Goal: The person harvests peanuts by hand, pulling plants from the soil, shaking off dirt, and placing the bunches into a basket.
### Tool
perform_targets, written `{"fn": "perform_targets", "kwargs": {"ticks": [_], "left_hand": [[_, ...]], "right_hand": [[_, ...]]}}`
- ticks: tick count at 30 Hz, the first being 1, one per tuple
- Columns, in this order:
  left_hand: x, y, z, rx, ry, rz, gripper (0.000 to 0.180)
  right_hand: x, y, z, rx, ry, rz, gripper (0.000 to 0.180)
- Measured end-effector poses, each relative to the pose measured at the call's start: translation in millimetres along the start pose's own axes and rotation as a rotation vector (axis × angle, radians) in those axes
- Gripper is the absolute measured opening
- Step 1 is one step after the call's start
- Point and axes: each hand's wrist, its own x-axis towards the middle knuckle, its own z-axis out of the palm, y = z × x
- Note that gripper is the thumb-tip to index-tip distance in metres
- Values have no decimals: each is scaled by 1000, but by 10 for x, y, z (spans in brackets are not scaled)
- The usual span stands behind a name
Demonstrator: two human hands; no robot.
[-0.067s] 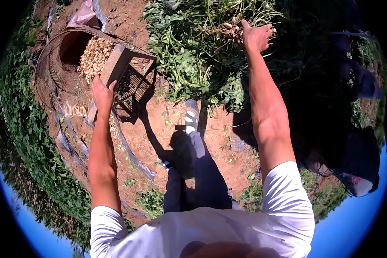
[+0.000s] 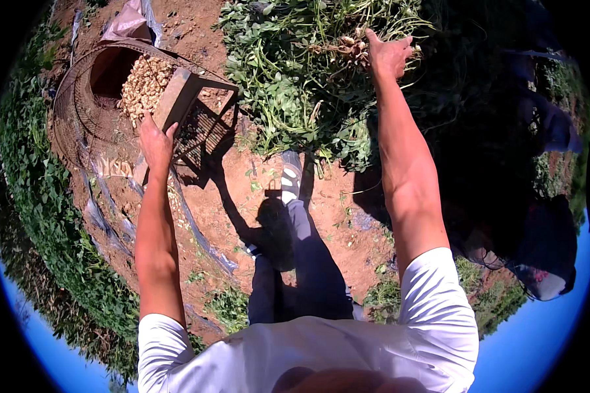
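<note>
Upper left, left hand point(image 2: 155, 144) grips the wooden frame point(image 2: 176, 98); a hard tug could scatter the peanuts point(image 2: 144, 85)! Upper right, right hand point(image 2: 390, 57) is spread, fingers empty.

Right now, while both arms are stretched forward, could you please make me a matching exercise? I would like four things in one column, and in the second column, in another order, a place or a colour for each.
Column one
1. left hand
2. right hand
3. heap of peanuts
4. crumpled sack

Column two
A. at the green plants
B. pinkish, near the top edge of the picture
C. piled just left of the brown board
D. at the lower end of the brown board

Right pairs: 1-D, 2-A, 3-C, 4-B.
</note>
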Motion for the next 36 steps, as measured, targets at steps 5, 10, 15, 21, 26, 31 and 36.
{"fn": "perform_targets", "kwargs": {"ticks": [5, 10, 15, 21, 26, 31, 36], "left_hand": [[-25, 35, -19, 35, -9, -23, 83], [-6, 83, -98, 51, -43, -54, 82], [-18, -8, -6, 66, -72, -73, 83], [-61, 43, -144, 45, -109, -87, 79], [-56, 117, -242, 215, -193, -168, 80], [-902, 1521, -649, -529, -189, -21, 67], [-2101, 3310, -1016, -1461, -1183, -346, 78]], "right_hand": [[389, -164, 402, -42, -217, 231, 130], [611, 283, 542, -54, -132, 301, 87], [842, 1634, -81, 29, -23, -7, 62], [432, 2097, -2078, 620, -283, -9, 39], [-238, 2013, -3350, 858, -316, 185, 34], [-644, 2304, -3700, 1051, -309, 255, 23], [-896, 2635, -3633, 1152, -381, 282, 28]]}}
